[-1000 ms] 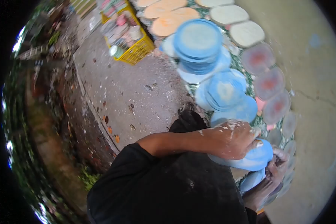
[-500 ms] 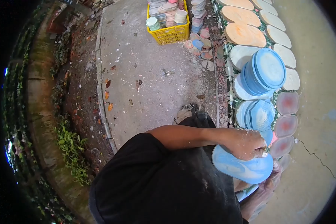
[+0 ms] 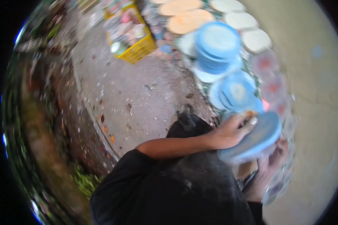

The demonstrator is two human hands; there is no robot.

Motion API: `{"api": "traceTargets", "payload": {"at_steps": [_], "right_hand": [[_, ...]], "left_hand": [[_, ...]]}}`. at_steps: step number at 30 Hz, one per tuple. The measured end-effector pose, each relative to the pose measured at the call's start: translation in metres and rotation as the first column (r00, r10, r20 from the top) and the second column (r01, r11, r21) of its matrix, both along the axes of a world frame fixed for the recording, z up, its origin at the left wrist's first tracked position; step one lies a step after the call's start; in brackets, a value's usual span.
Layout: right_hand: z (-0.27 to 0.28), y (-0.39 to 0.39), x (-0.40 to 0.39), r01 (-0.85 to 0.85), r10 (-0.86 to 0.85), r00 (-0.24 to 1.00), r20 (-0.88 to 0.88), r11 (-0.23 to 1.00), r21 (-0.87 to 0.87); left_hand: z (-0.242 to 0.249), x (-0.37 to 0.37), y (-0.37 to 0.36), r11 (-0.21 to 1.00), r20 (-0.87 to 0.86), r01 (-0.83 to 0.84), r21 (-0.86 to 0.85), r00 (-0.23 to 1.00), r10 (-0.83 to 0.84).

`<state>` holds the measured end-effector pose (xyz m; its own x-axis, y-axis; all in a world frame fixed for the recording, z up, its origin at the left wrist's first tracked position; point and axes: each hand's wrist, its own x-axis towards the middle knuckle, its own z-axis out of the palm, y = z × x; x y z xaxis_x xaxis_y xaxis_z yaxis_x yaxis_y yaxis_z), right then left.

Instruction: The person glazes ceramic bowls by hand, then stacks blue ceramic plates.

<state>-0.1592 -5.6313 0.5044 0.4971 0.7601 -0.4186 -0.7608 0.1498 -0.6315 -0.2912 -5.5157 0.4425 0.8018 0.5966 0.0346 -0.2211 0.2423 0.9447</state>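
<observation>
A pale blue oval slab point(image 3: 251, 140) is tilted in front of my body, its outline smeared by motion. My right hand point(image 3: 276, 155) grips its right and lower side, with part of the palm hidden beneath it. Over the upper left edge of the slab, my left hand point(image 3: 233, 131) is closed, fingers pinched together and whitish at the tips. A small tan spot shows by those fingers; I cannot make out what they hold. Just beyond lie overlapping blue slabs point(image 3: 238, 90).
A tall stack of blue round slabs point(image 3: 218, 47) stands farther off. Orange slabs point(image 3: 189, 21), white slabs point(image 3: 255, 39) and red-centred slabs point(image 3: 272, 88) line the ledge. A yellow crate point(image 3: 139, 52) full of small pieces sits on the concrete floor point(image 3: 139, 86).
The view has swung, so the crate and stacks appear turned and shifted left. The slab has tipped from nearly flat to steeper, and my left hand has moved from its face toward its upper left edge.
</observation>
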Motion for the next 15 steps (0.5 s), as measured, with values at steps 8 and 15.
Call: {"api": "traceTargets", "payload": {"at_steps": [8,15], "right_hand": [[0.005,-0.034,0.006,0.005,0.002,0.962,0.272,1.000,-0.027],[0.016,-0.093,0.022,0.383,-0.391,0.920,0.027,0.912,0.144]], "left_hand": [[0.003,0.002,-0.008,0.742,0.074,0.250,-0.621,0.962,-0.262],[-0.002,0.014,0.004,0.693,0.405,0.268,-0.669,0.914,0.038]]}}
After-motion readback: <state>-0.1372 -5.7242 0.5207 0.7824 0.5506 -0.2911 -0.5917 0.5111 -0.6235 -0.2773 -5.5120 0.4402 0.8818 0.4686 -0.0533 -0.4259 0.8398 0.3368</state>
